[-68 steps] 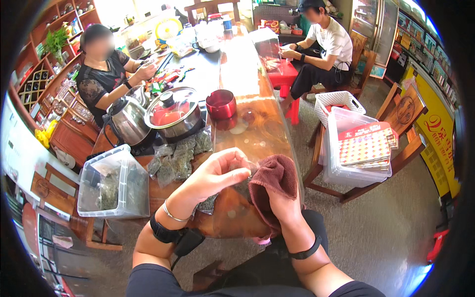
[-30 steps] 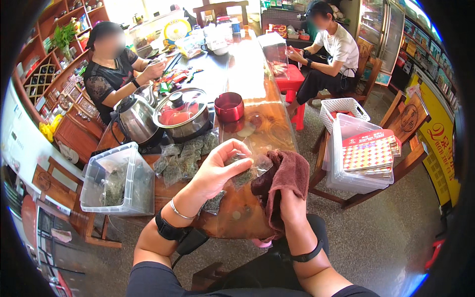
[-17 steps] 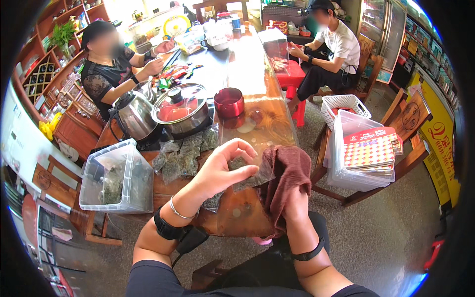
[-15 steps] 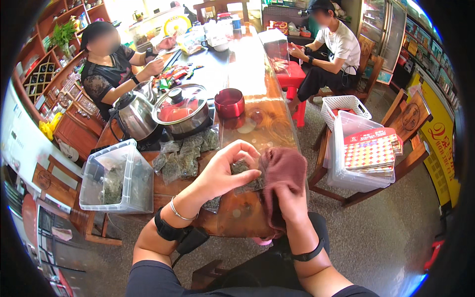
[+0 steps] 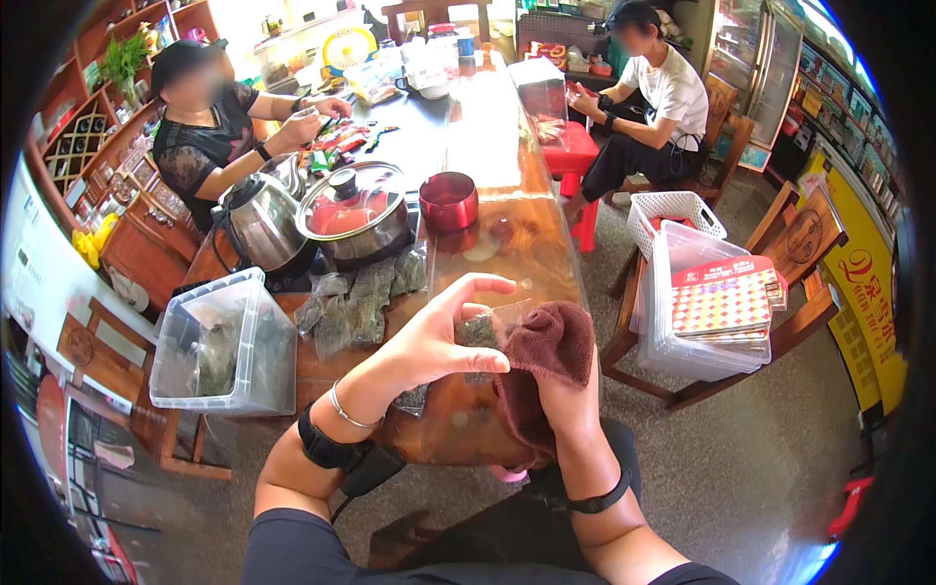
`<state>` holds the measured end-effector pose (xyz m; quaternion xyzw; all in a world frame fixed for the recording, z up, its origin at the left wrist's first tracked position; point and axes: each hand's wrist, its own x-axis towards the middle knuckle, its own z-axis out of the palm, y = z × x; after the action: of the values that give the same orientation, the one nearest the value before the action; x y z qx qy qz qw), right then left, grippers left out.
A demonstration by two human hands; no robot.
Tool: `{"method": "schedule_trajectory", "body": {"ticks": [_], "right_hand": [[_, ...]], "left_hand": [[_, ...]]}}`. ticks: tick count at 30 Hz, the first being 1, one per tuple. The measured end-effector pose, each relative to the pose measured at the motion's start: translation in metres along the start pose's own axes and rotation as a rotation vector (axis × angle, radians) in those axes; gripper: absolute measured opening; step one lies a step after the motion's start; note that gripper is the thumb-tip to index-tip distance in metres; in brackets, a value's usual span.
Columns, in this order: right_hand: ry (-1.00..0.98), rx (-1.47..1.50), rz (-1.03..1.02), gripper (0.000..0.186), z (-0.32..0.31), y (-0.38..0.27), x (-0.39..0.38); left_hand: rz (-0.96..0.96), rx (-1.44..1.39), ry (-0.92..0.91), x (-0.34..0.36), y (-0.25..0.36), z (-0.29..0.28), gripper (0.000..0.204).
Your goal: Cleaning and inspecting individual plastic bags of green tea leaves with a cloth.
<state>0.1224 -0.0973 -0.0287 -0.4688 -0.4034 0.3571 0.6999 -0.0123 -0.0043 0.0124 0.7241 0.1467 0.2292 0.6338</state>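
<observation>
My left hand [image 5: 458, 331] is open, its fingers curved and apart around the near side of a small clear bag of dark dried bits [image 5: 480, 331]. My right hand [image 5: 565, 395] grips a brown cloth [image 5: 551, 343], which covers its fingers and touches the bag's right side; whether they also pinch the bag is hidden. Several similar flat bags [image 5: 351, 312] lie on the wooden table [image 5: 458, 434] left of my hands. A clear plastic tub [image 5: 222, 395] with dark contents stands at the table's near left.
A kettle [image 5: 258, 229], lidded pot [image 5: 356, 229] and red metal pot [image 5: 448, 200] stand beyond my hands. A co-worker [image 5: 200, 146] sits at left, another person [image 5: 658, 97] at back right. Stacked tubs with cards [image 5: 702, 302] and a white basket [image 5: 673, 214] rest on a chair at right.
My left hand's thumb and fingers have spread apart from their closer curl around the bag. The cloth in my right hand has shifted and refolded. The left co-worker's hands have moved.
</observation>
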Motion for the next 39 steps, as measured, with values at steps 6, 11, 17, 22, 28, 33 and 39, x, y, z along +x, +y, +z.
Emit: {"method": "schedule_trajectory", "body": {"ticks": [6, 11, 17, 22, 28, 33, 39], "right_hand": [[0.051, 0.023, -0.078, 0.027, 0.001, 0.006, 0.003], [-0.015, 0.052, 0.006, 0.025, -0.006, 0.010, 0.002], [0.023, -0.103, -0.001, 0.024, -0.002, 0.000, -0.002], [0.081, 0.076, -0.003, 0.031, -0.003, 0.002, -0.002], [-0.094, -0.012, -0.117, 0.032, -0.002, 0.000, 0.001], [-0.047, 0.053, -0.090, 0.035, -0.001, 0.001, 0.001], [0.073, 0.045, -0.005, 0.020, 0.000, -0.001, 0.000]], "left_hand": [[-0.055, -0.090, 0.093, 0.001, -0.002, 0.000, 0.062], [-0.038, -0.317, 0.124, 0.003, -0.013, 0.000, 0.043], [-0.064, -0.323, 0.164, 0.002, -0.003, 0.007, 0.039], [-0.134, -0.239, 0.183, 0.000, 0.002, 0.005, 0.043], [0.041, 0.099, 0.002, 0.001, -0.012, 0.003, 0.057], [-0.033, 0.065, -0.022, 0.001, -0.007, 0.001, 0.065], [-0.034, -0.179, -0.021, 0.000, -0.003, 0.005, 0.077]]}}
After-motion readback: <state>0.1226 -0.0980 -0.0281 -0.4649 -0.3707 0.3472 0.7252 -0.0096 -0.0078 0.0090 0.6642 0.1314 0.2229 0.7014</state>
